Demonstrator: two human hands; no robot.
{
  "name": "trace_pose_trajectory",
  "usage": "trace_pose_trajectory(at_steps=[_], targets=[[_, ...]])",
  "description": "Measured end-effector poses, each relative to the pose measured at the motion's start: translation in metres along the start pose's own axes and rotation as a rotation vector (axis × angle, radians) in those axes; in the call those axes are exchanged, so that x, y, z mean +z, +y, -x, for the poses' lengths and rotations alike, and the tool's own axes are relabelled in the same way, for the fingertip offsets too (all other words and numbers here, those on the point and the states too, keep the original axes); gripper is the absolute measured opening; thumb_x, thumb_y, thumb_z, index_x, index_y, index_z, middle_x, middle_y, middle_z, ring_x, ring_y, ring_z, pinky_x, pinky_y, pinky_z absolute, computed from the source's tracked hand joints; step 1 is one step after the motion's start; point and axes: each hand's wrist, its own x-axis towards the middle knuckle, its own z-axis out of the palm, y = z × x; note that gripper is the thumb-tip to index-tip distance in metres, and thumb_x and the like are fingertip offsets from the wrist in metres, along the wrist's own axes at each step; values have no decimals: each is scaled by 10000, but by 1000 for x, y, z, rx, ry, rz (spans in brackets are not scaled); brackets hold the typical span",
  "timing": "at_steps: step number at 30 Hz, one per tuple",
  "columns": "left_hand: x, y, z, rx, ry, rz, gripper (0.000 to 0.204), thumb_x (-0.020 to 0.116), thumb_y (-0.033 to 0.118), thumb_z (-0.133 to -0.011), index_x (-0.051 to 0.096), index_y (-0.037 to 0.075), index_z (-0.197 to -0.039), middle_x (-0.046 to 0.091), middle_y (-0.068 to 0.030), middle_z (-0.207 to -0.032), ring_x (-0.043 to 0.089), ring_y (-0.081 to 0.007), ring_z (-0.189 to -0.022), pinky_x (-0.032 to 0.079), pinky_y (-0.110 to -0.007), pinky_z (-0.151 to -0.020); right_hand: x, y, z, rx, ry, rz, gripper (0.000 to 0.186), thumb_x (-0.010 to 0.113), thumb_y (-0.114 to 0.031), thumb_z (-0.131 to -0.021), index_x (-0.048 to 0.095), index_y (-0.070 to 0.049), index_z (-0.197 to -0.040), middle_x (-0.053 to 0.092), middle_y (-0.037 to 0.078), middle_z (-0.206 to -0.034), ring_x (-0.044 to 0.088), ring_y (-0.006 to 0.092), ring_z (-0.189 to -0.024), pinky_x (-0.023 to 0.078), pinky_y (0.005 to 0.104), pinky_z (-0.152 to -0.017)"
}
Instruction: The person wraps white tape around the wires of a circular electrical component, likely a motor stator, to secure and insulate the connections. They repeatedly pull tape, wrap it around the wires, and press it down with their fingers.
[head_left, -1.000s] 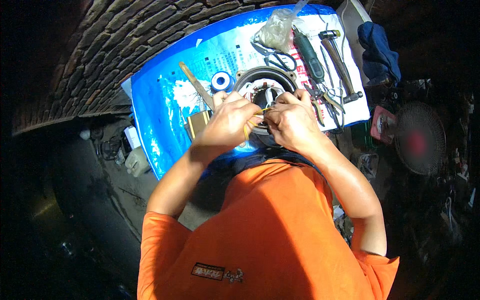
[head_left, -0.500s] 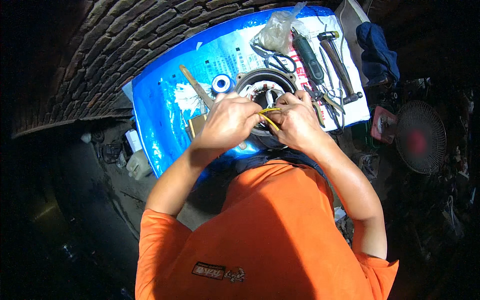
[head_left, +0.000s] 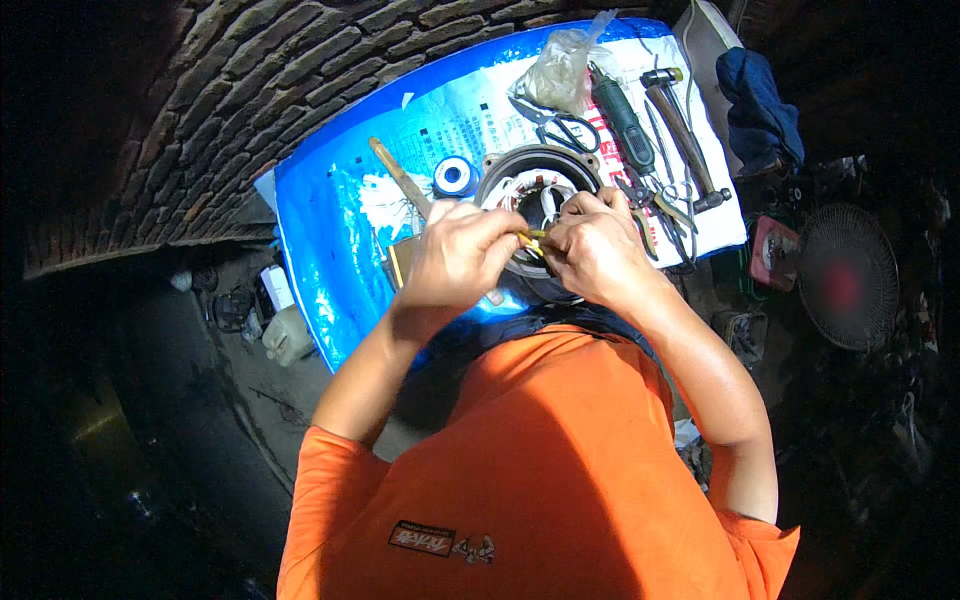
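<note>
A thin yellow sleeve or wire (head_left: pixel 531 241) runs between my two hands, just in front of a round motor stator housing (head_left: pixel 487 183). My left hand (head_left: pixel 457 252) pinches its left end between thumb and fingers. On its other end, the fingers of my right hand (head_left: pixel 597 243) are closed. White windings (head_left: pixel 517 184) line the inside of the housing, and a white loop of lead shows near my right fingers. My hands cover the housing's near side. Whether the yellow piece is sleeve or bare wire I cannot tell.
A blue spool (head_left: pixel 454 177) and a wooden strip (head_left: pixel 398 178) lie left of the housing. Beyond it are scissors (head_left: pixel 569 131), a plastic bag (head_left: pixel 556 75), and a green rotary tool (head_left: pixel 622 120). Hammers (head_left: pixel 683 135) and pliers (head_left: pixel 672 210) lie at the right; a fan (head_left: pixel 848 278) stands further right.
My hands have drawn closer on the yellow piece, which no longer bows out and shows a shorter length. The whole view has shifted slightly.
</note>
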Motion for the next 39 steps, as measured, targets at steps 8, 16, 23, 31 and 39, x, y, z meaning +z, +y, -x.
trace_pose_trajectory(at_steps=[8,16,23,31,39], targets=[[5,21,15,-398,67,272,121,663,81,-923,721,-9,-981,741,-158,-830,740,-192,-757,563,-317,-669,4,4,0,-29,1,-11,67,702,-173,-732,761,-141,-731,699,51,-736,625,232,-891,388,408,-847],[15,15,8,-329,168,179,152,694,101,-902,744,-4,-1001,745,-157,-826,733,-170,-728,559,-299,-653,10,-12,-2,45,91,29,55,679,-122,-713,714,-112,-673,693,42,-694,620,227,-789,390,413,-810],[30,23,12,-483,197,538,112,658,62,-961,651,-50,-966,737,-118,-860,709,-118,-777,575,-264,-692,17,-18,-3,41,54,121,82,673,-144,-696,704,-105,-631,693,69,-676,632,232,-756,400,403,-795],[28,4,6,-647,98,831,152,617,109,-1001,623,-42,-1018,720,-115,-930,700,-131,-778,563,-239,-702,15,-18,-6,51,23,98,45,687,-136,-650,711,-99,-637,699,77,-681,631,237,-748,388,391,-785],[21,5,2,-665,68,786,160,638,123,-995,626,-35,-1017,727,-107,-912,694,-115,-757,547,-223,-668,17,-18,-3,69,63,64,36,681,-113,-642,712,-95,-639,696,82,-680,623,242,-758,387,385,-773]])
